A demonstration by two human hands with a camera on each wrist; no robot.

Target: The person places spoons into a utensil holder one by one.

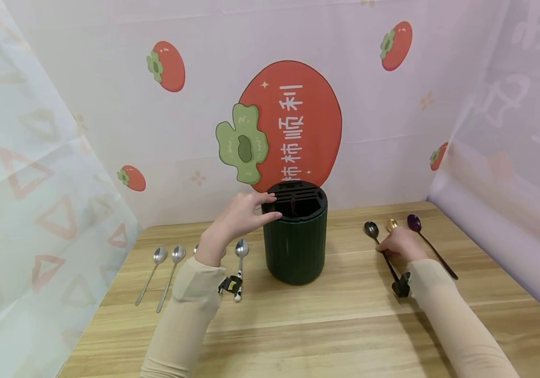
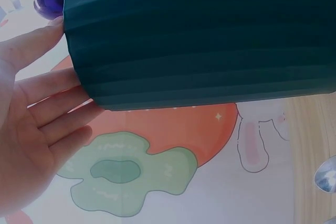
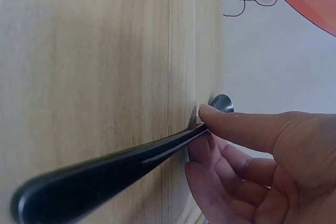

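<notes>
My left hand (image 1: 243, 216) reaches to the dark green ribbed utensil holder (image 1: 295, 252), its fairly straight fingers and thumb touching the rim. In the left wrist view, a purple spoon bowl (image 2: 50, 4) shows beyond that rim, its handle hidden by the holder. On the right, my right hand (image 1: 402, 244) pinches the handle of a black spoon (image 1: 371, 229) between thumb and fingers. The right wrist view shows the black handle (image 3: 105, 177) slanting along the wooden table. A gold spoon (image 1: 392, 224), partly covered by the hand, and a purple spoon (image 1: 414, 222) lie beside it.
Several silver spoons (image 1: 177, 254) lie on the wooden table (image 1: 307, 331) left of the holder, some partly hidden by my left arm. One has a black-and-white patterned handle (image 1: 239, 286). A printed cloth backdrop (image 1: 199, 121) stands behind the table.
</notes>
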